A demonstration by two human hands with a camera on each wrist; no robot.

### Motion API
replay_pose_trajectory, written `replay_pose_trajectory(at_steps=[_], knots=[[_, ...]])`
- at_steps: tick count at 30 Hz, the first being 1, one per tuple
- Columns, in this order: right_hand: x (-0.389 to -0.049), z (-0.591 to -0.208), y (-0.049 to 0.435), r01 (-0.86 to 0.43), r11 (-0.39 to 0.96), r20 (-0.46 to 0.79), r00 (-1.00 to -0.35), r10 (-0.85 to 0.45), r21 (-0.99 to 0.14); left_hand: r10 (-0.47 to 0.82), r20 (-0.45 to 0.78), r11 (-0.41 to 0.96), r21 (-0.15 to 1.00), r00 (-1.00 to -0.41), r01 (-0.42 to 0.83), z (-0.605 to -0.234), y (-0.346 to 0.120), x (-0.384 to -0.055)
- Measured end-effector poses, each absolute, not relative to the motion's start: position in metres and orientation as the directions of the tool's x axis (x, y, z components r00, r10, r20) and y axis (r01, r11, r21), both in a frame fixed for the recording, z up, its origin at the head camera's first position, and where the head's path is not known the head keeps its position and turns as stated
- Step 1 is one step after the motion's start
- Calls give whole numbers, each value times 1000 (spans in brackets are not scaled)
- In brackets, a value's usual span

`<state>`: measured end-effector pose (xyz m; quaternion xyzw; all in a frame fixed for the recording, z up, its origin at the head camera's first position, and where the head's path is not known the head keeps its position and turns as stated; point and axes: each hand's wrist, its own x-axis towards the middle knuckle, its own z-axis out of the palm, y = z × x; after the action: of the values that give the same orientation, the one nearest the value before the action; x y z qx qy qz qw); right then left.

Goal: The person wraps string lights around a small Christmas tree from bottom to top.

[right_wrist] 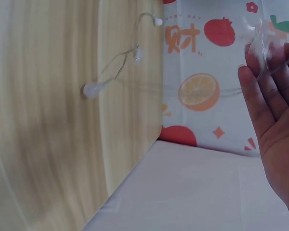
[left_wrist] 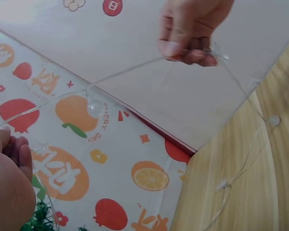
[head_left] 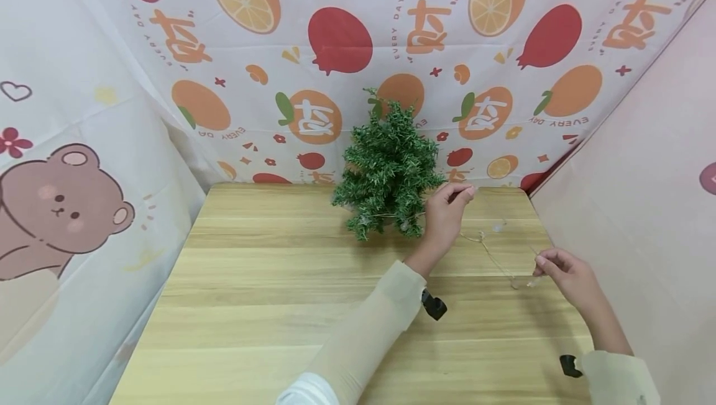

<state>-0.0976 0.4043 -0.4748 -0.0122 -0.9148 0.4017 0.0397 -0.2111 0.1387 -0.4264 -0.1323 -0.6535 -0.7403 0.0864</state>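
A string of fairy lights (head_left: 492, 259) with thin clear wire and small clear bulbs runs between both hands. Beside the right edge of the small green artificial Christmas tree (head_left: 388, 166), my left hand (head_left: 444, 222) pinches the wire between thumb and fingers. Farther right, my right hand (head_left: 573, 281) pinches another stretch of it above the table. In the left wrist view a clear bulb (left_wrist: 94, 108) hangs from the wire spanning the hands. Part of the wire also crosses the lower branches of the tree. Loose bulbs (right_wrist: 91, 90) show against the wood in the right wrist view.
The wooden table (head_left: 252, 305) backs onto a fruit-print cloth (head_left: 341, 38). A pale pink panel (head_left: 643, 187) stands close on the right, and a white cloth with a bear print (head_left: 67, 200) hangs on the left.
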Motion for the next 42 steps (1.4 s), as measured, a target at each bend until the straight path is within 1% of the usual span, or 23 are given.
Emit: replay_pose_trajectory(at_steps=[7,14,16,21,26,29,32,35,37,39,42], knots=[[-88,-487,410,-18,664,60,-997,41,-747,81,293,-166,946,-953,277,-416,145,-216],[-81,-490,414,51,717,-33,-999,39,-696,65,298,-186,941,-952,282,-415,145,-225],[-78,-489,415,53,722,-32,-999,44,-690,58,299,-181,942,-953,284,-417,145,-226],[-74,-480,415,19,702,57,-995,85,-712,50,289,-103,954,-956,283,-426,151,-229],[-74,-463,411,50,666,102,-977,188,-745,58,291,-28,957,-955,289,-434,159,-235],[-76,-453,407,62,649,124,-963,237,-758,82,298,56,951,-951,303,-439,161,-237],[-79,-441,401,57,590,139,-949,282,-805,133,291,158,937,-947,310,-445,162,-238],[-84,-429,396,42,494,135,-939,316,-868,194,270,246,917,-943,314,-449,162,-237],[-89,-422,393,23,426,130,-936,327,-905,228,257,287,904,-939,317,-452,162,-237],[-94,-416,391,8,385,129,-936,329,-923,249,252,314,892,-935,324,-453,163,-237],[-104,-409,386,-2,382,133,-939,317,-924,261,249,331,885,-933,328,-453,165,-236]])
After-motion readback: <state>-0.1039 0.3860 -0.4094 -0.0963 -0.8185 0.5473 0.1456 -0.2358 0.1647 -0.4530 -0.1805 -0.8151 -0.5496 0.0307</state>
